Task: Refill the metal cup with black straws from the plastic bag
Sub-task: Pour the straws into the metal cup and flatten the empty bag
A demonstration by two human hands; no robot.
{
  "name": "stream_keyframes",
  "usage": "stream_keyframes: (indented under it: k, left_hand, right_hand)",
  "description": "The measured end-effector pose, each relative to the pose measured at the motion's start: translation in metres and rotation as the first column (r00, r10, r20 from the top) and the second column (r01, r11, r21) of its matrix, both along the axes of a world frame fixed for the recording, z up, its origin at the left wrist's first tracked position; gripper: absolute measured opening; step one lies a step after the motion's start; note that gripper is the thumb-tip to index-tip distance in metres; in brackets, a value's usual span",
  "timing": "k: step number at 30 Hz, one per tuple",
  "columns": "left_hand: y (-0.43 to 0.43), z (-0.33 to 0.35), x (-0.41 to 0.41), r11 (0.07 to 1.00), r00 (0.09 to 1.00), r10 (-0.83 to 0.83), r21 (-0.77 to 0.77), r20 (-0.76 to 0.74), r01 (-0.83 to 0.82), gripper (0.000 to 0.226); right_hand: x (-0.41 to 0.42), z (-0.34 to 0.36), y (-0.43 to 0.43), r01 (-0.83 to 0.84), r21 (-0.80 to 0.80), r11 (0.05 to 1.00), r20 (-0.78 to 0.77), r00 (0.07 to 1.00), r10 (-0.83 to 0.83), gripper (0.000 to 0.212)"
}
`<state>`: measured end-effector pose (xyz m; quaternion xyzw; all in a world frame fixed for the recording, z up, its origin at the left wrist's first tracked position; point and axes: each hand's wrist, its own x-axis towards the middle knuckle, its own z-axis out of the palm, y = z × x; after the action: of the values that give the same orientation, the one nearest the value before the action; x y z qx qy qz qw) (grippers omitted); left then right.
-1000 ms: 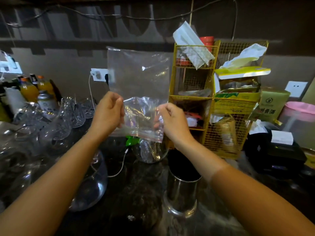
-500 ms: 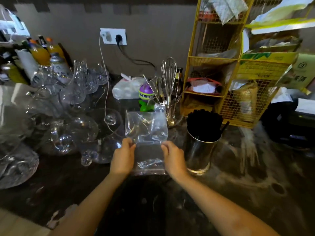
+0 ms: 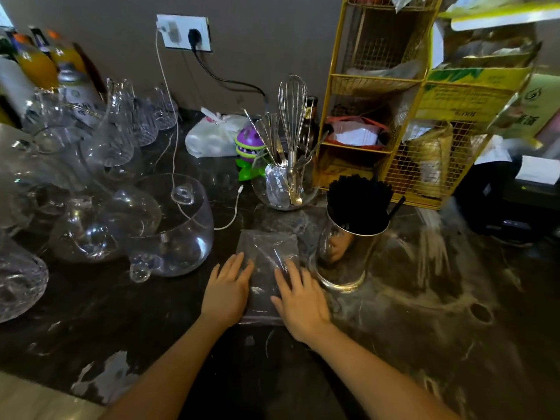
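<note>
Both hands, left hand (image 3: 226, 291) & right hand (image 3: 300, 301), lie flat with fingers spread, gripping nothing, on the empty plastic bag (image 3: 266, 259) on the counter (image 3: 424, 328), w/ the metal cup (image 3: 348, 253) full of black straws (image 3: 359, 201) at 2 o'clock, just beside the bag.

A single head-worn camera looked forward and steeply down onto the dark table (image 3: 409, 344) from close above its near edge. It faced the back wall (image 3: 272, 40), with a wide angle that bent the yellow wire rack (image 3: 375, 140) at the right and took in both forearms from below.
</note>
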<state>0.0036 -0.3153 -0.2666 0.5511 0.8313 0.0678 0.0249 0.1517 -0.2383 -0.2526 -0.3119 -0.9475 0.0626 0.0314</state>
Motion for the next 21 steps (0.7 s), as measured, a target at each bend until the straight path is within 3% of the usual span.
stream_keyframes:
  k: [6, 17, 21]
  left_hand:
    - [0.004, -0.008, -0.008, 0.991, 0.997, -0.072, -0.107, 0.031, 0.075, 0.052]
    - [0.004, -0.003, -0.007, 0.995, 0.994, -0.023, -0.095, 0.108, 0.033, 0.055]
    - [0.012, 0.012, -0.007, 1.000, 0.988, -0.010, 0.001, 0.152, 0.010, 0.054]
  right_hand:
    - [0.003, -0.013, 0.011, -0.003, -0.242, 0.970, 0.129, 0.991, 0.035, 0.067]
    - [0.004, -0.002, 0.013, -0.011, -0.263, 0.965, 0.189, 0.980, 0.062, 0.070]
    - [0.005, 0.021, 0.017, -0.040, -0.273, 0.961, 0.089, 0.994, 0.067, 0.066]
